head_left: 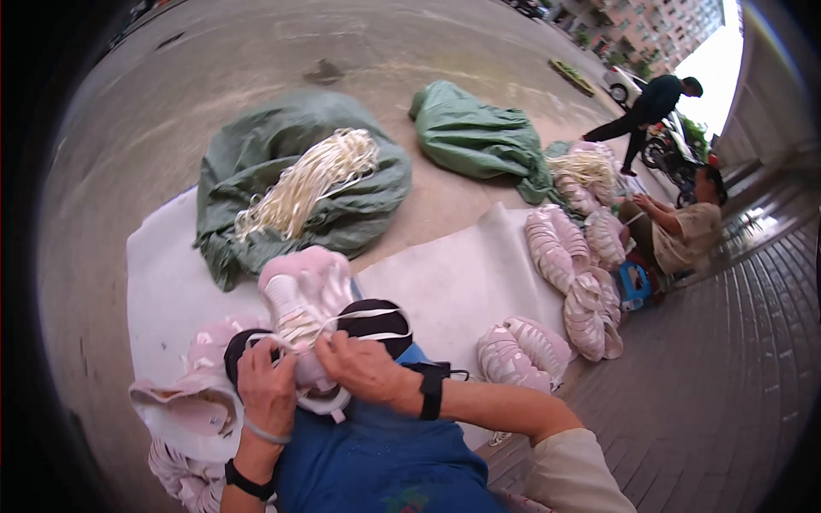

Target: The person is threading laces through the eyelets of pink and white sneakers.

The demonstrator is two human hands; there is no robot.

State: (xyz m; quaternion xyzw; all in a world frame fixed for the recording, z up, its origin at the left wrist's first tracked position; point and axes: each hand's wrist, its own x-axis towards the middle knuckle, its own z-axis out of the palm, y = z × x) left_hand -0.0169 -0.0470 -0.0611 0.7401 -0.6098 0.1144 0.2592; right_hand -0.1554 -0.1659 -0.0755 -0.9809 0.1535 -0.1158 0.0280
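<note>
Blue apron (pixel 376 466) w/ damp-looking spots is covering the lap at the bottom edge, & a beige sleeve (pixel 575 472) is coming in at lower R. Black bands are circling both wrists, plus a pale bracelet (pixel 267 433) on the L. L hand (pixel 267 389) is pinching a white lace (pixel 405 318) b/w thumb & fingers; R hand (pixel 363 366) is gripping the same lace just beside it, fingers curled, a loose loop hanging out past the knuckles. Pink-&-white shoe (pixel 308 286) is sitting on the lap under both hands, toe pointing away, b/w two dark rounded shapes. Its upper is showing soft pink panels, a white laced strip down the middle, pale tongue & collar nearest the body; sole is staying hidden.

Pile of similar shoes (pixel 201 415) is lying just L. Pale sheet (pixel 428 282) is spreading over the outdoor ground, creased near its far edge; brick paving (pixel 718 368) is running along R. More pink shoes (pixel 523 352) are resting on the sheet at R, w/ stacked bunches beyond. Green sack (pixel 227 175) is bearing a heap of cream laces (pixel 312 184); another green sack (pixel 475 132) is slumping farther back. Seated person (pixel 688 235) is working near a blue container (pixel 634 280). Farther off, a dark-clad person (pixel 658 103) is standing by motorbikes, w/ a white car & pinkish bldg. filling the bkgd.
</note>
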